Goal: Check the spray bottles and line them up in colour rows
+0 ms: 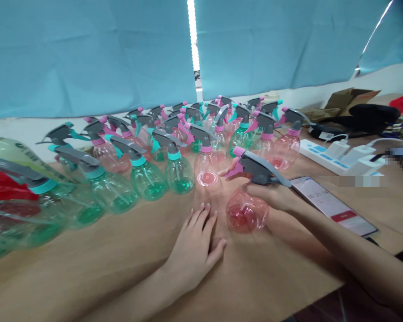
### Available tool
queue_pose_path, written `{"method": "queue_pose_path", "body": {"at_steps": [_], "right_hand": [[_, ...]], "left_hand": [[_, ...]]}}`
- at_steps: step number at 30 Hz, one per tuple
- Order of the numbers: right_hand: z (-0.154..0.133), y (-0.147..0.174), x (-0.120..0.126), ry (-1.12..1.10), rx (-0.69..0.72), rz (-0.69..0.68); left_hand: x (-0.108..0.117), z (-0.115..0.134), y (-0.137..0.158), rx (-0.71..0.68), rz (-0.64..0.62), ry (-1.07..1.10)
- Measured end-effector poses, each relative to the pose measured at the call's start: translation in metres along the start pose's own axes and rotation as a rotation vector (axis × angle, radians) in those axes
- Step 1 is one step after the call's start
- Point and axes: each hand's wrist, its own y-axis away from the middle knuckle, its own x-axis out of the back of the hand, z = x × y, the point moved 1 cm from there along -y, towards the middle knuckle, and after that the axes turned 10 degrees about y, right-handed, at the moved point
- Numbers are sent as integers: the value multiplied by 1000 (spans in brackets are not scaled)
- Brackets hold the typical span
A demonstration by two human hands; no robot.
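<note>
My right hand (272, 193) grips a pink spray bottle (246, 214) around its neck, below the grey and pink trigger head. The bottle is see-through and tilts a little; whether its base touches the table cannot be told. Flat on the brown tabletop (127, 268), my left hand (195, 246) lies with its fingers stretched out, holding nothing. Just beyond the fingertips stands another pink spray bottle (206, 165), and a green spray bottle (179, 176) is to its left.
Several more pink and green spray bottles crowd the back and left. At right lie a phone (332, 203) showing a timer, a white power strip (322, 156) with plugs, and an opened cardboard box (349, 100). Blue sheeting (121, 53) covers the wall behind.
</note>
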Motion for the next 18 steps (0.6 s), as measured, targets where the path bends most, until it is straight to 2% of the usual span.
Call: {"method": "queue_pose_path", "body": {"at_steps": [3, 9, 13, 18], "right_hand": [[6, 2, 2, 43, -41, -1], [8, 3, 4, 65, -35, -17], [6, 5, 3, 74, -61, 19], [-2, 3, 3, 38, -25, -10]], "left_hand": [[0, 0, -1, 0, -8, -11], [0, -1, -1, -4, -2, -10], [0, -1, 0, -11, 10, -6], [0, -1, 0, -11, 13, -20]]}}
